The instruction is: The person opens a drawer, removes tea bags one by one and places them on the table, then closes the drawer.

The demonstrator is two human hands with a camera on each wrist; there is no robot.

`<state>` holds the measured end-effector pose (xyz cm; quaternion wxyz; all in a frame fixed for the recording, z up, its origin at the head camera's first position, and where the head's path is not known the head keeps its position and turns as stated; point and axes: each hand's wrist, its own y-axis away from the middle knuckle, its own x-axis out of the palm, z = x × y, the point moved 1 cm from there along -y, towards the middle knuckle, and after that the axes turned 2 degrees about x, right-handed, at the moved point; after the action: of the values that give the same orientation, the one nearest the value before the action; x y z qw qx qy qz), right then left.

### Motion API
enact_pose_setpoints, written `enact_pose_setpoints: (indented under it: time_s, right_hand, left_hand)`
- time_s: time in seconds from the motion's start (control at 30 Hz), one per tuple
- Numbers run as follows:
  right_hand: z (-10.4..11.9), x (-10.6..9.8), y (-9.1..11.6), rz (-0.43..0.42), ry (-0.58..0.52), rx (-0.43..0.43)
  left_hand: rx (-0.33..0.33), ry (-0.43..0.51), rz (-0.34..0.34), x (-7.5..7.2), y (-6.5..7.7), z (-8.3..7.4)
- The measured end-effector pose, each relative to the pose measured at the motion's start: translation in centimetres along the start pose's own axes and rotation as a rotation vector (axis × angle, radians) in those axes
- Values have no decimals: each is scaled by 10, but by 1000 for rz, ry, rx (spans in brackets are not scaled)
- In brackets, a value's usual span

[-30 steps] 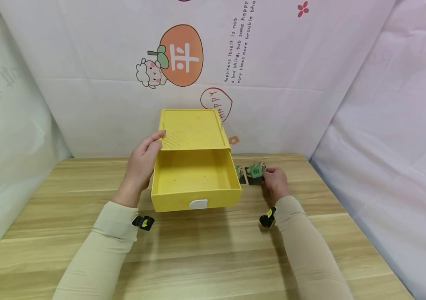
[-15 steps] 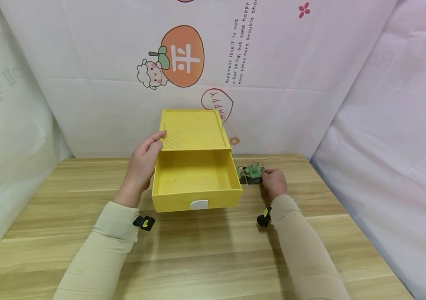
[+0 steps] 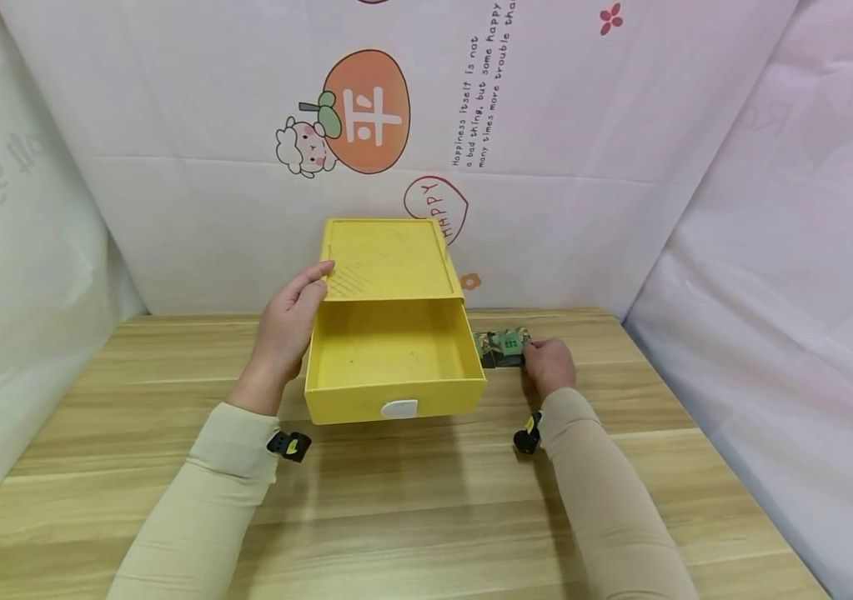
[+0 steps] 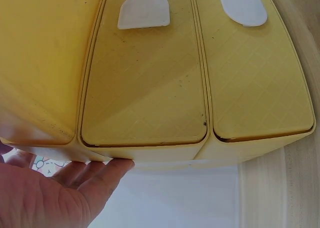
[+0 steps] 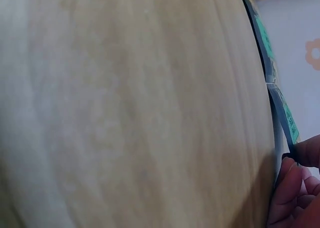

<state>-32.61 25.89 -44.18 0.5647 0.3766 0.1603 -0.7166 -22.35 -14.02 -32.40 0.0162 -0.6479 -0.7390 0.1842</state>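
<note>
A yellow drawer cabinet (image 3: 384, 254) stands on the table with its top drawer (image 3: 347, 402) pulled out. My left hand (image 3: 283, 333) rests on the cabinet's upper left side, fingertips reaching the top edge; the left wrist view has those fingers along the side wall. To the right of the cabinet, my right hand (image 3: 550, 367) pinches the right edge of a flat green-and-black packet (image 3: 510, 344). A similar packet (image 3: 483, 350) lies directly left of it, partly hidden by the drawer. In the right wrist view the pinched packet (image 5: 286, 115) has its near end slightly raised, between thumb and finger.
Two lower drawers with white pull tabs (image 4: 144, 10) are closed in the left wrist view. A printed white cloth (image 3: 584, 233) hangs behind the wooden table (image 3: 396, 517), with more white cloth (image 3: 786, 292) at either side.
My right hand has moved the pinched packet slightly left, closing the gap to the other packet. The left hand and cabinet have stayed put.
</note>
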Motion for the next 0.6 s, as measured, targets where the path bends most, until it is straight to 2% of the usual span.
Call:
enact_pose_setpoints:
  time_s: [0.6]
  right_hand:
    - [-4,1,-6,-39,106,-24]
  left_hand:
    - [-2,-8,-1,0,-1,0]
